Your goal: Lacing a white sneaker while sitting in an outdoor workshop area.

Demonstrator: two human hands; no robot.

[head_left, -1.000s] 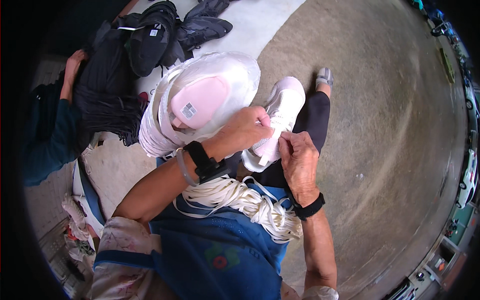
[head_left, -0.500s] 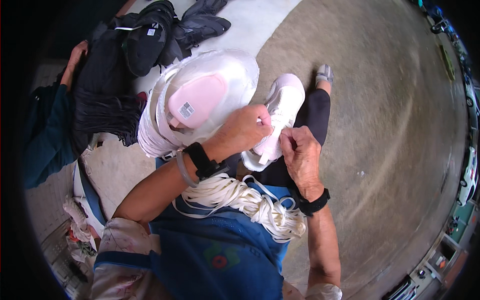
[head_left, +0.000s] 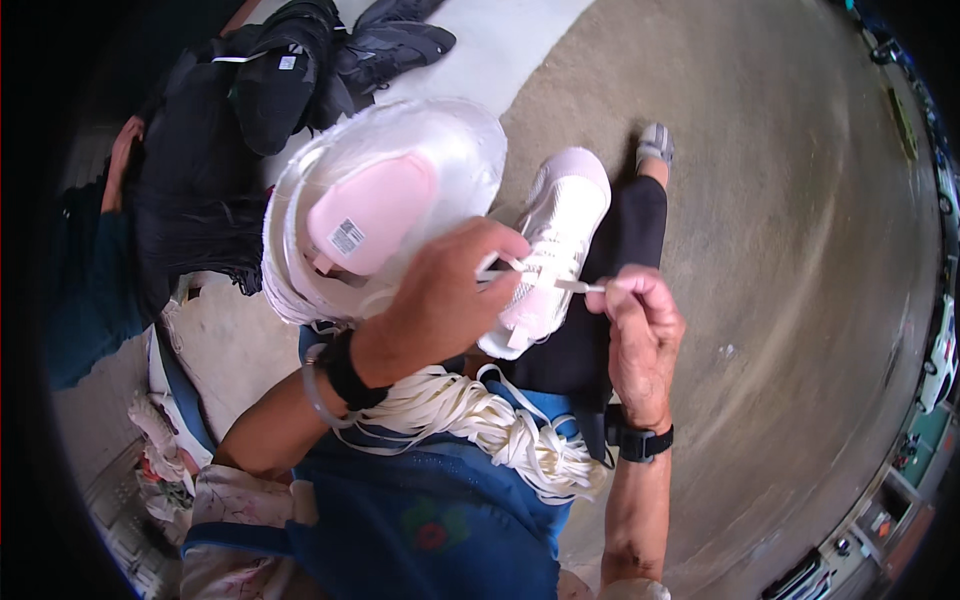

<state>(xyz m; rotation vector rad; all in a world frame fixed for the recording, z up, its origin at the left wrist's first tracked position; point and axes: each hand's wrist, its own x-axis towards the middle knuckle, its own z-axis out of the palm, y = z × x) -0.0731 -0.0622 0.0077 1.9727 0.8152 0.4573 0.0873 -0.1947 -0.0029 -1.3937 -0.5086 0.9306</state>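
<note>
A white and pale pink lace-up shoe (head_left: pixel 568 210) lies over my dark-trousered leg, toe pointing away from me. Above its tongue, my left hand (head_left: pixel 445 295) is closed on a white shoelace, which loops near the fingertips. On the shoe's other side, my right hand (head_left: pixel 645 325) pinches the end of the shoelace (head_left: pixel 572 286), drawn out sideways from the eyelets. Across my blue apron (head_left: pixel 400 500) rests a bundle of loose white laces (head_left: pixel 500 430), just below the shoe.
Left of the shoe sits a stack of white and pink shoe pieces (head_left: pixel 462 150), a pink sole-shaped part with a label on it. Black shoes (head_left: pixel 395 50) and stacked black pieces (head_left: pixel 190 200) lie farther left, beside another person's hand (head_left: pixel 122 155). Concrete floor (head_left: pixel 760 250) stretches right.
My right hand has moved right and slightly down, drawing the lace end out from the shoe. My left hand has shifted left and down, its lace now showing. The stack appears slightly farther left.
</note>
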